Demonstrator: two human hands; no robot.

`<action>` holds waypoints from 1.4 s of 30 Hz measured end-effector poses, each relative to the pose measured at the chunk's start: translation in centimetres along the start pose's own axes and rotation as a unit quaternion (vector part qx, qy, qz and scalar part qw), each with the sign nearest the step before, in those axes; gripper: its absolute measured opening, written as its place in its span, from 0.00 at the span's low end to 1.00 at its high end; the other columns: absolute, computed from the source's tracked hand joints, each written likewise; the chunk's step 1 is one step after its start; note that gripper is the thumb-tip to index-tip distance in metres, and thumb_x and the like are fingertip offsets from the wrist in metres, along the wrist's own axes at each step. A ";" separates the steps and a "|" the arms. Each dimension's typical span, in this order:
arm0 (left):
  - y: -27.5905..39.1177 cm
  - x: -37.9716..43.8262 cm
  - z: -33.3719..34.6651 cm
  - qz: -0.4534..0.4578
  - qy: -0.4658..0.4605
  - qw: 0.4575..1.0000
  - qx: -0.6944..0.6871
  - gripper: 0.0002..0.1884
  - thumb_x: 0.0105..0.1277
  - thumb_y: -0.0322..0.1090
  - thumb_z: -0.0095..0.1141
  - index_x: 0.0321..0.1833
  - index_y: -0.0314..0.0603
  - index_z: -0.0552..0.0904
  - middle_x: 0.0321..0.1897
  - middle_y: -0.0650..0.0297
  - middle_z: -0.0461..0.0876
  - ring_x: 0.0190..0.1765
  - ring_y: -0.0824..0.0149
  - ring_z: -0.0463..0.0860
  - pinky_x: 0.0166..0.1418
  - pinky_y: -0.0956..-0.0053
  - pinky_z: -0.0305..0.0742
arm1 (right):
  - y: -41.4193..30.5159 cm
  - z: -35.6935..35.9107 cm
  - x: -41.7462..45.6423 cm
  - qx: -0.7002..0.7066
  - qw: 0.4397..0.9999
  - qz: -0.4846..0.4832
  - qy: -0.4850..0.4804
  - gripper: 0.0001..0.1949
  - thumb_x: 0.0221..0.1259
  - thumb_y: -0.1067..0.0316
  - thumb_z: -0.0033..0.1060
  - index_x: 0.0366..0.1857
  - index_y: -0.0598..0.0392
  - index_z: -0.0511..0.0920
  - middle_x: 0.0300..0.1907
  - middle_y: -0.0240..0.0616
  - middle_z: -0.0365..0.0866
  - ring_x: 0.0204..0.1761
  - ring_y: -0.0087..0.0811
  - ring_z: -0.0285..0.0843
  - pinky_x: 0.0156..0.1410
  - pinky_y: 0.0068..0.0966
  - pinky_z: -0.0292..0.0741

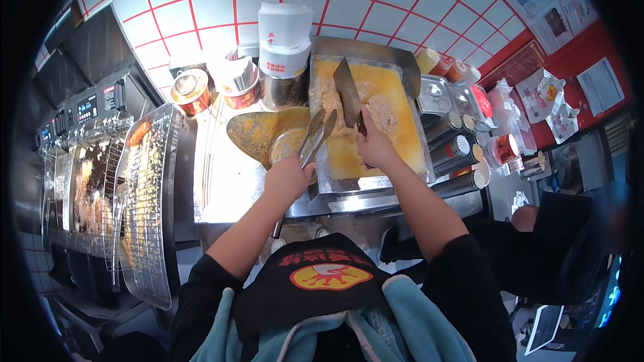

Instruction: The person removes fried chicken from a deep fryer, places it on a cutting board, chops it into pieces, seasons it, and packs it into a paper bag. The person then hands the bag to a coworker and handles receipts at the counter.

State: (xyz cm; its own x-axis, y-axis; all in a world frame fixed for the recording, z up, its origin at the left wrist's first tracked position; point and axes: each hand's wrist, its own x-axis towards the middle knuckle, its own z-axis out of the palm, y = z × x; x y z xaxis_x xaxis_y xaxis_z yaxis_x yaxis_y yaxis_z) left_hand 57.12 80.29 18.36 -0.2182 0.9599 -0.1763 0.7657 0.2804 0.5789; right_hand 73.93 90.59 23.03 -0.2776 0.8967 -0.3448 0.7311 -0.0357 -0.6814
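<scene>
My left hand [288, 177] grips metal tongs [318, 136], whose jaws stand apart near the left edge of the cutting board [347, 163]. In my right hand [373, 143] is the handle of a cleaver [347, 91], its broad blade angled up and left over the board. Pale, crumbly-looking food pieces [383, 113] lie right of the blade, with more [329, 103] on its left. Beside the board, a metal scoop-shaped tray [251, 136] is coated with orange-brown seasoning. A round, clear-looking container or lid [289, 145] sits in it, partly hidden by my left hand.
At left, a wire rack [143, 196] in a tray holds a sausage-like piece [139, 133], beside fryers [85, 181]. Paper bags [285, 42] and tubs [190, 91] stand behind. Shaker canisters [455, 146] line the board's right side. Another person's dark-clothed leg [453, 246] is at right.
</scene>
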 end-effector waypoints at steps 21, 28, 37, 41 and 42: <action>8.3 4.0 0.4 0.099 -0.015 0.984 0.149 0.16 0.61 0.42 0.51 0.42 0.35 0.72 0.28 0.53 0.81 0.34 0.55 0.82 0.35 0.62 0.75 | 2.7 -7.7 -4.2 -0.115 0.991 0.020 -0.061 0.33 0.61 0.70 0.38 0.67 0.44 0.35 0.23 0.53 0.77 0.15 0.37 0.75 0.23 0.33 0.75; 8.3 4.1 2.5 0.112 0.013 0.983 0.143 0.18 0.60 0.45 0.52 0.42 0.35 0.72 0.26 0.53 0.80 0.33 0.54 0.81 0.35 0.62 0.75 | 5.0 -4.9 3.1 -0.112 0.993 -0.010 0.046 0.34 0.58 0.70 0.37 0.68 0.46 0.37 0.25 0.53 0.78 0.15 0.39 0.75 0.21 0.32 0.74; 8.1 3.9 2.6 0.051 0.007 0.991 0.121 0.18 0.61 0.46 0.51 0.43 0.37 0.72 0.29 0.53 0.81 0.35 0.54 0.82 0.37 0.62 0.76 | 3.6 -8.3 -3.0 -0.070 0.995 0.031 -0.059 0.34 0.60 0.70 0.37 0.68 0.43 0.35 0.25 0.53 0.77 0.14 0.37 0.74 0.21 0.32 0.74; 9.2 3.6 2.8 0.065 0.008 0.991 0.117 0.19 0.60 0.46 0.52 0.44 0.37 0.72 0.30 0.53 0.81 0.35 0.55 0.82 0.37 0.62 0.76 | 10.9 -3.4 -0.7 -0.175 0.958 -0.166 0.153 0.33 0.60 0.68 0.38 0.68 0.44 0.38 0.26 0.56 0.77 0.14 0.39 0.75 0.22 0.34 0.74; 9.2 3.5 2.7 0.066 0.006 0.992 0.107 0.19 0.60 0.47 0.52 0.44 0.37 0.73 0.30 0.53 0.81 0.36 0.54 0.82 0.37 0.61 0.75 | 10.3 -3.9 0.0 -0.132 0.977 -0.123 0.113 0.33 0.60 0.68 0.39 0.68 0.43 0.38 0.27 0.56 0.77 0.14 0.38 0.75 0.22 0.34 0.74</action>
State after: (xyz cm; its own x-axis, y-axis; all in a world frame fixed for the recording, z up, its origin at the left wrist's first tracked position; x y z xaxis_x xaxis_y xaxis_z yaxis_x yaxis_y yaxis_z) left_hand 65.00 86.15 20.92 -0.1136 0.9886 -0.0990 0.8990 0.1447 0.4133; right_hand 83.88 91.91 18.52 -0.3418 0.9396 -0.0196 0.8034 0.2813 -0.5248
